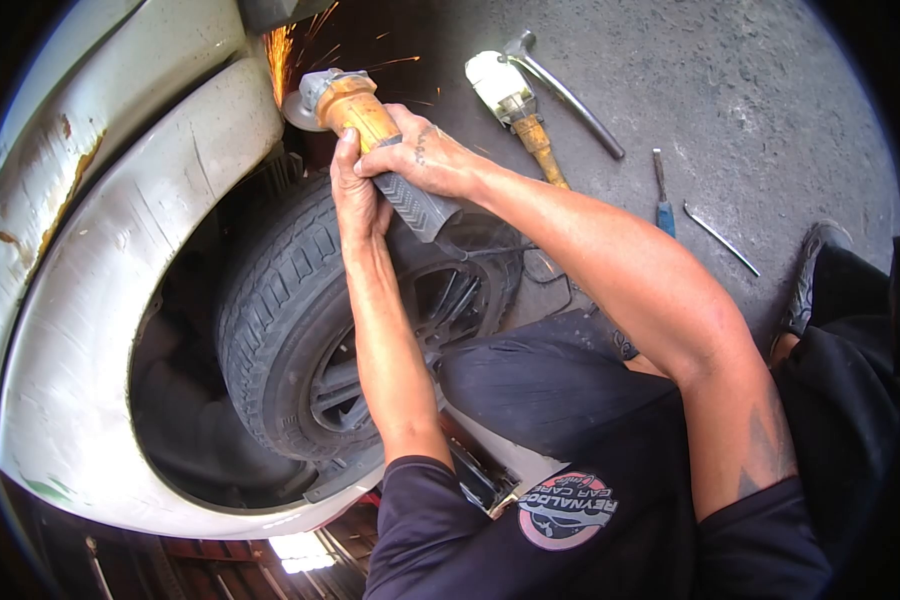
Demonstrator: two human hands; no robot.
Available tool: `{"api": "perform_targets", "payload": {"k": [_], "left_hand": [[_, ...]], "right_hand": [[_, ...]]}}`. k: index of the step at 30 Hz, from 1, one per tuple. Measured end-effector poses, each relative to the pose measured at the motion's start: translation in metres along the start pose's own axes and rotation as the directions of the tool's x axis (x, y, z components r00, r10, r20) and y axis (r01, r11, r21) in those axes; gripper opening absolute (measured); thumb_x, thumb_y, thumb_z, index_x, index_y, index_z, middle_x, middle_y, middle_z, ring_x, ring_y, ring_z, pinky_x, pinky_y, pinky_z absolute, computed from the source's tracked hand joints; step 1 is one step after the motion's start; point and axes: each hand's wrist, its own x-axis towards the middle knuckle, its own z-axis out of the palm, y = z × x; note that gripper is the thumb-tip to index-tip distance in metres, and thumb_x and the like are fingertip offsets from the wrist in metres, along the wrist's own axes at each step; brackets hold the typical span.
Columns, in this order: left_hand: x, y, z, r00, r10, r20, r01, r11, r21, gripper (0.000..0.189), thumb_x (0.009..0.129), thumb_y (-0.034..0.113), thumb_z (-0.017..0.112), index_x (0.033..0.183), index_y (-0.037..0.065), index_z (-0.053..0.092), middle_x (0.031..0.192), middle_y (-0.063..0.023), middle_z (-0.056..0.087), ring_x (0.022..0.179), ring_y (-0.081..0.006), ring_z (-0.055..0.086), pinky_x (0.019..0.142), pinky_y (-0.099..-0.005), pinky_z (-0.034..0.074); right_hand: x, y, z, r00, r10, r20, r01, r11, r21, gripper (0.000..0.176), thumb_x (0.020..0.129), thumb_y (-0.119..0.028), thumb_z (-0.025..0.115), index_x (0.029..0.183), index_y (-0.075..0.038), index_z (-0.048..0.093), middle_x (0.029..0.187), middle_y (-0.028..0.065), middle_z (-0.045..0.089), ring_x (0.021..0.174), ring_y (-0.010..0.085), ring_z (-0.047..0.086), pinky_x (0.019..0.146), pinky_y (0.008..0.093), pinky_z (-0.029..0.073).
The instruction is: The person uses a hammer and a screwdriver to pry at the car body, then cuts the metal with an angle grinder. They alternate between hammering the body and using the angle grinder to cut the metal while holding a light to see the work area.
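Note:
Both my hands grip a yellow and grey angle grinder [360, 110]. My left hand [358, 190] closes around its body from the left and below. My right hand [422, 155] wraps over the grinder from the right, just behind the yellow gear head. The grinder's disc [300, 112] is at the lower front end of the white car fender [230, 120], and orange sparks [280, 60] spray up and away from there. The exact contact point is partly hidden by the disc and fender edge. A cord trails from the grinder's rear end.
A tyre [280, 330] on a dark wheel stands under the arch, beside my left forearm. On the grey floor lie a yellow-handled tool with a whitish head [500, 90], a metal bar with a short crosspiece [575, 100], a blue-handled screwdriver [664, 215] and a thin metal rod [722, 240].

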Motion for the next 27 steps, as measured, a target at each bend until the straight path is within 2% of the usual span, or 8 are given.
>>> {"api": "perform_targets", "payload": {"k": [15, 19, 24, 27], "left_hand": [[-0.0003, -0.0008, -0.0023, 1.000, -0.010, -0.012, 0.010, 1.000, -0.013, 0.067, 0.098, 0.049, 0.069, 0.139, -0.001, 0.053, 0.121, -0.0153, 0.068, 0.108, -0.0261, 0.070, 0.099, -0.0424, 0.057], [-0.0024, -0.0011, -0.0012, 1.000, -0.010, -0.009, 0.010, 1.000, -0.018, 0.067, 0.098, 0.049, 0.069, 0.139, -0.001, 0.053, 0.121, -0.0153, 0.068, 0.108, -0.0261, 0.071, 0.099, -0.0425, 0.057], [-0.0052, -0.0007, 0.0014, 1.000, -0.003, -0.002, 0.003, 1.000, -0.019, 0.066, 0.098, 0.049, 0.069, 0.139, -0.001, 0.053, 0.121, -0.0151, 0.068, 0.108, -0.0258, 0.071, 0.099, -0.0424, 0.057], [-0.0050, 0.0000, 0.0008, 1.000, -0.003, 0.003, 0.003, 1.000, -0.008, 0.067, 0.098, 0.049, 0.068, 0.139, -0.001, 0.053, 0.121, -0.0150, 0.068, 0.109, -0.0259, 0.070, 0.100, -0.0425, 0.057]], "right_hand": [[-0.0007, -0.0032, -0.0010, 0.999, 0.030, 0.020, -0.030, 1.000, 0.004, 0.089, 0.071, -0.046, 0.081, 0.137, 0.007, 0.054, 0.134, 0.0273, 0.061, 0.123, 0.0406, 0.063, 0.103, 0.0412, 0.050], [-0.0043, -0.0064, -0.0018, 0.997, 0.075, 0.033, -0.075, 0.997, 0.015, 0.087, 0.071, -0.045, 0.081, 0.135, 0.007, 0.054, 0.131, 0.0279, 0.062, 0.122, 0.0401, 0.064, 0.102, 0.0410, 0.050], [-0.0043, -0.0020, 0.0015, 1.000, 0.015, 0.002, -0.015, 1.000, 0.012, 0.087, 0.071, -0.044, 0.081, 0.135, 0.007, 0.052, 0.125, 0.0284, 0.065, 0.119, 0.0392, 0.066, 0.102, 0.0405, 0.050], [-0.0063, -0.0052, 0.0003, 0.999, 0.038, 0.012, -0.038, 0.999, 0.029, 0.088, 0.071, -0.045, 0.080, 0.136, 0.007, 0.052, 0.128, 0.0293, 0.064, 0.120, 0.0402, 0.065, 0.102, 0.0405, 0.050]]}}
